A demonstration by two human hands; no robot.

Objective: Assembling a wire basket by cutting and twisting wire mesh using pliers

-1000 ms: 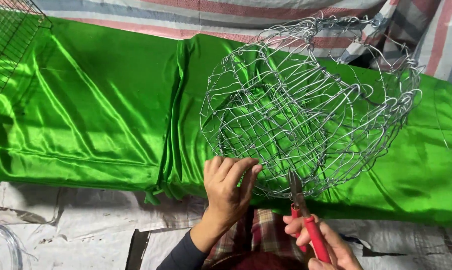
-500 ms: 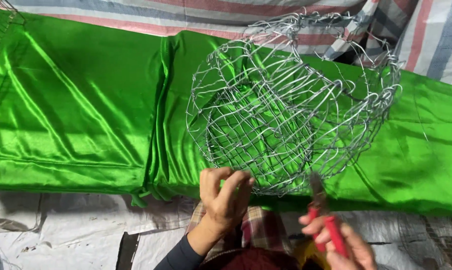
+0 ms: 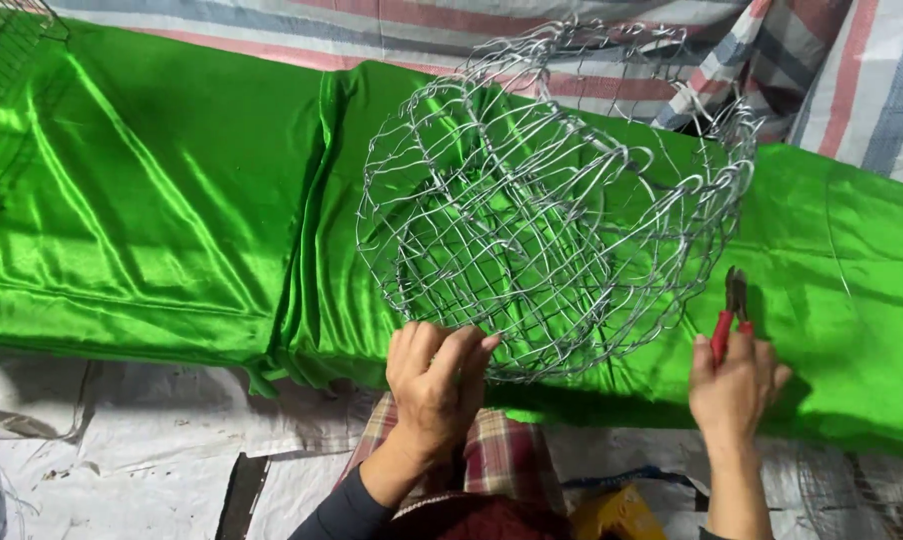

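Nearest me, at six o'clock, a plaid cloth (image 3: 501, 455) covers my lap, with pale sheeting (image 3: 121, 470) on the floor around it. My left hand (image 3: 433, 385) sits just above that, fingers curled and pinching the bottom wires of the wire basket (image 3: 541, 210), which it props on edge with the open mouth turned my way. At four o'clock my right hand (image 3: 733, 385) is wrapped tight around the red-handled pliers (image 3: 729, 318), nose pointing to twelve, well apart from the mesh — no wire between the tips. The basket looks largely woven: a rounded shell with a twisted rim, though loose ends curl out near two o'clock, so I judge some trimming and tucking is left. Behind it lies shiny green fabric (image 3: 171, 220) — then a striped tarp (image 3: 851, 80) and, at ten o'clock, a dark wire grid (image 3: 1, 50).
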